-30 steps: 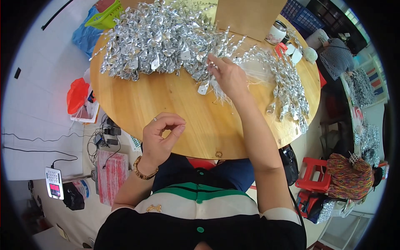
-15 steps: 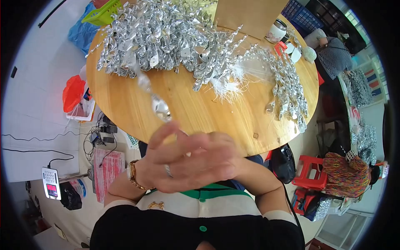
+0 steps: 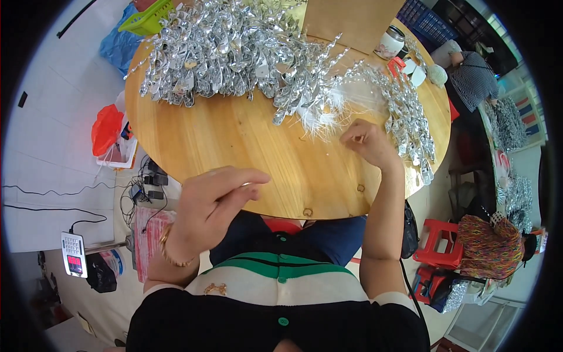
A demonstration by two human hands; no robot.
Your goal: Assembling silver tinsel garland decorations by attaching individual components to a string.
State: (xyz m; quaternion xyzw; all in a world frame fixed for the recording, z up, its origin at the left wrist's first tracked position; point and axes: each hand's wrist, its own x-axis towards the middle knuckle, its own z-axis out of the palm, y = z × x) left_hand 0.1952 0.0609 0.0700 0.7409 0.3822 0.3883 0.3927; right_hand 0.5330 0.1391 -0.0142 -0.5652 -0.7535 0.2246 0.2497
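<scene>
My left hand (image 3: 218, 196) hovers over the near edge of the round wooden table (image 3: 234, 138), its fingers bent together and pointing right. Whatever they hold, if anything, is hidden. Above the table's right half, my right hand (image 3: 373, 144) is curled with thumb and fingertips close together; its contents cannot be made out. Just beyond it lies a tuft of white threads (image 3: 321, 121). A large heap of twisted silver foil strips (image 3: 223, 56) covers the far side. More silver foil strands (image 3: 410, 126) hang over the table's right edge, beside my right hand.
A cardboard box (image 3: 346, 23) stands at the back, with a jar (image 3: 390, 43) and a ball of white string (image 3: 436, 75) to its right. A green basket (image 3: 145, 19) is at the far left. Red stools (image 3: 437, 243) and other people are at the right.
My hands were pressed together with a twisted silver strip sticking out. Now they are apart: the right has moved far right and forward, the left slightly left. The strip no longer shows in them.
</scene>
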